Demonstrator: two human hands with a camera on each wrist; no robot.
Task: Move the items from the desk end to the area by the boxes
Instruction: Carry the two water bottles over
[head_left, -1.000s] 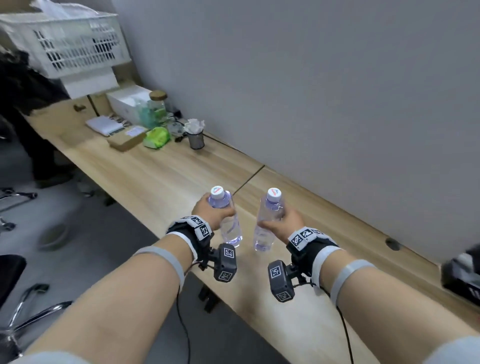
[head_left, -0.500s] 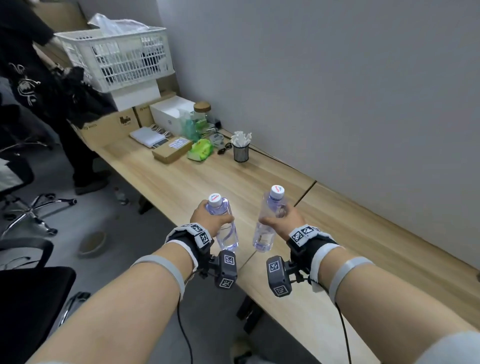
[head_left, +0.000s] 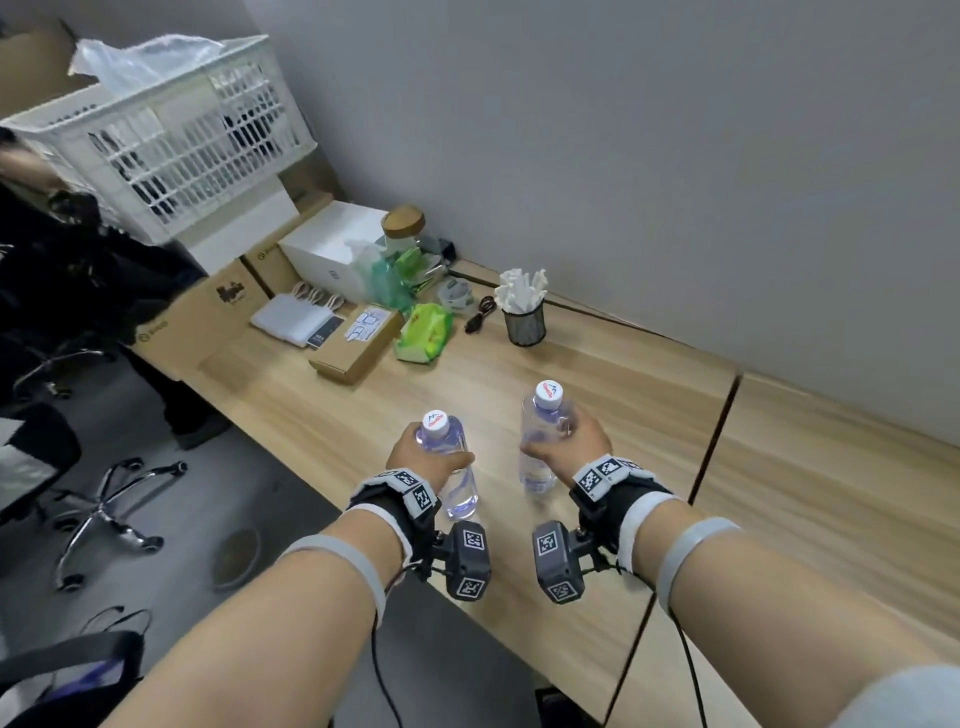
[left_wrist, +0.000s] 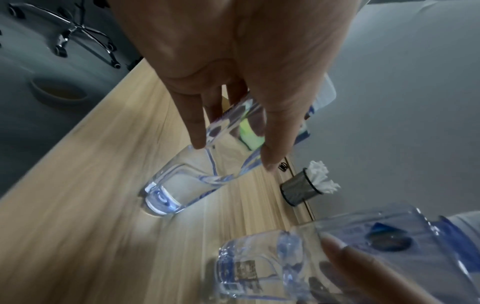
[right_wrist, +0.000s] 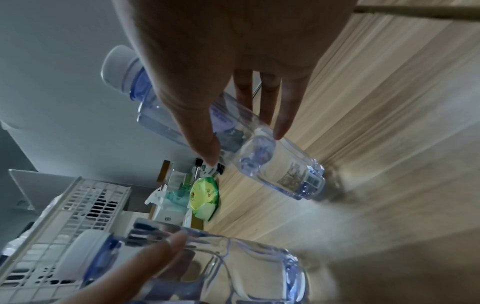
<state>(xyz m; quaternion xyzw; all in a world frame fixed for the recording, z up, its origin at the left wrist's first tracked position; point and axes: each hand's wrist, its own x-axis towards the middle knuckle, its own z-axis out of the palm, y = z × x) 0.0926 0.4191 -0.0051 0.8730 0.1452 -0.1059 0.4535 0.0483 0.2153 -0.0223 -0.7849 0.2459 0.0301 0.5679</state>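
Observation:
Two clear water bottles with white caps are held upright over the wooden desk (head_left: 649, 415). My left hand (head_left: 431, 460) grips the left bottle (head_left: 449, 467) round its upper body, and my right hand (head_left: 569, 441) grips the right bottle (head_left: 540, 431) the same way. In the left wrist view my fingers (left_wrist: 197, 127) and thumb wrap the left bottle (left_wrist: 182, 185), with the right bottle (left_wrist: 350, 253) close at the lower right. The right wrist view shows the right bottle (right_wrist: 272, 164) in my fingers (right_wrist: 281, 123) and the left bottle (right_wrist: 221, 267) below. Cardboard boxes (head_left: 208, 317) stand at the desk's far left end.
Near the boxes are a white box (head_left: 332, 249), a white basket (head_left: 171, 145), a flat carton (head_left: 358, 345), a green packet (head_left: 423, 332), a cork-lidded jar (head_left: 402, 228) and a mesh cup (head_left: 524, 325). A person in black (head_left: 62, 270) and a chair base (head_left: 114, 499) are left of the desk.
I have moved along the desk towards the boxes, which are now nearer and larger. Both hands still grip their bottles, side by side as before.

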